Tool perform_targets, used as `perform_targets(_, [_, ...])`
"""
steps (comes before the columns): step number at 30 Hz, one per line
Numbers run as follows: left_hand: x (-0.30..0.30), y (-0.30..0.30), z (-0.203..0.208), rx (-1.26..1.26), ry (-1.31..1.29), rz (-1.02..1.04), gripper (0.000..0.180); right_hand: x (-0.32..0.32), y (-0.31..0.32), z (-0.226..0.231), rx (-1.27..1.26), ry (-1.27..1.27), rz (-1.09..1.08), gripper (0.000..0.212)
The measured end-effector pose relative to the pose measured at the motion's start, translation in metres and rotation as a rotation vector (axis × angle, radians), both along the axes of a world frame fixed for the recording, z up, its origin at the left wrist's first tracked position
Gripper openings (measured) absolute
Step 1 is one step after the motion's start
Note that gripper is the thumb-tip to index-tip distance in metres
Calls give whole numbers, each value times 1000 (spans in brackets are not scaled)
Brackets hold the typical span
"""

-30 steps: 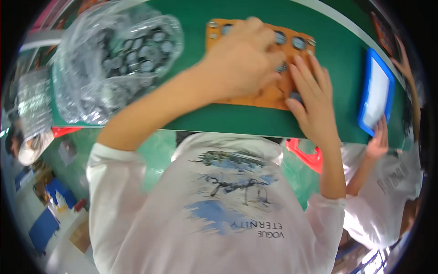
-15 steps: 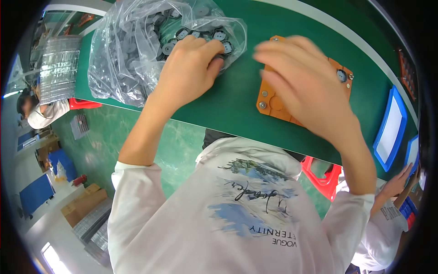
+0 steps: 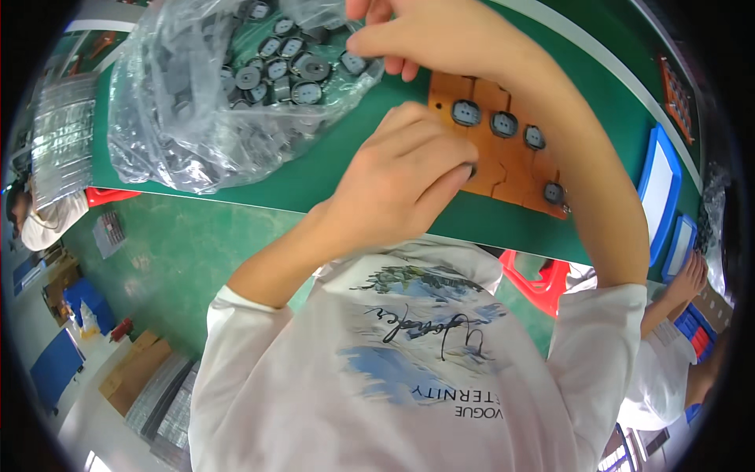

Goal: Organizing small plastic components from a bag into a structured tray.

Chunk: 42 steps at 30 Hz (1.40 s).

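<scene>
My left hand (image 3: 409,169) is closed in a pinch over the left side of an orange fixture plate (image 3: 491,153); the dark edge of a small part shows at its fingertips. Several round grey-and-black button-like parts (image 3: 503,123) sit in the plate. A clear plastic bag (image 3: 169,149), open at the top, holds many similar parts (image 3: 277,69). At its right edge hangs my right hand (image 3: 421,35), fingers apart and partly cut off by the upper edge of the view. Below its thumb lies one loose part (image 3: 353,62). My right forearm hides the plate's upper right.
The green table (image 3: 299,185) carries blue-rimmed trays (image 3: 661,185) at the right and a stack of clear plastic trays (image 3: 63,141) at the left. A red stool (image 3: 539,283) stands under the near edge. Other people sit at far left and right.
My left hand has gone from the bag to the plate. My right hand has moved from over the plate up to the bag's right edge, uncovering several parts in the plate.
</scene>
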<state>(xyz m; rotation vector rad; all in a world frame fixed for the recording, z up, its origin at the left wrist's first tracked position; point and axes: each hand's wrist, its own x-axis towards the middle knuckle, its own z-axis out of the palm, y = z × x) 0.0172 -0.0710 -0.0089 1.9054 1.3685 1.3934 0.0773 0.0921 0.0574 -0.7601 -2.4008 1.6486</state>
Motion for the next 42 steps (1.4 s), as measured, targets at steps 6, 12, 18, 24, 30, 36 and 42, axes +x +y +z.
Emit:
perform_targets(6, [5,9,-29,71,339,99,30,72,-9,20,61,-102,-49,28])
perform_targets(12, [-7,1,-9,11,375,-66,43,154,-64,-11,483,-181,-15,28])
perform_targets(18, [-7,13,-3,18,410,-205,40,170,-81,-44,808,-292,-70,43])
perform_targets(24, [-10,20,7,-17,560,-306,37,168,-79,-30,713,-252,6,37])
perform_targets(30, [-9,20,4,-67,496,-276,33,159,-78,-35,725,-229,28,29])
perform_targets(36, [-9,17,3,-74,508,-263,32,163,-70,-34,751,-242,31,27])
perform_targets(42, [-11,14,-8,-63,407,-230,33,163,-71,-48,732,-132,29,26])
